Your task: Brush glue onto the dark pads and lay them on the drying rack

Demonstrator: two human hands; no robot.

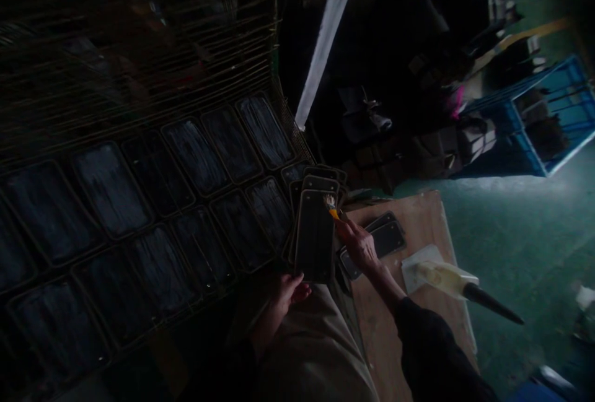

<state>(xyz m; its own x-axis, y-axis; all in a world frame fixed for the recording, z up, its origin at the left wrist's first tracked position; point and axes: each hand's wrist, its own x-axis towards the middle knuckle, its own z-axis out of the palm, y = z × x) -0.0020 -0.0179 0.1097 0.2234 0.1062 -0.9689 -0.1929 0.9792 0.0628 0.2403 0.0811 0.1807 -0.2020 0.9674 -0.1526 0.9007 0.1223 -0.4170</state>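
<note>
A dark rectangular panel with rounded corners and small studs (315, 238) lies on top of a small stack of similar panels. My left hand (289, 290) has its thumb and curled fingers at the panel's lower left corner, gripping it. In my right hand (357, 244) is a brush with an orange handle (331, 207). Its whitish bristles are at the panel's upper right corner; in the dim light I cannot tell if they touch. Close beside my right hand, two more dark panels (388, 235) overlap on a wooden board (425, 216).
Rows of dark panels with streaky whitish faces (179, 262) lie to the left, beside a wire rack (209, 80). A pale bottle with a long black tip (446, 278) rests on the board. At the right stands a blue crate (525, 132). A pale post (325, 49) rises behind.
</note>
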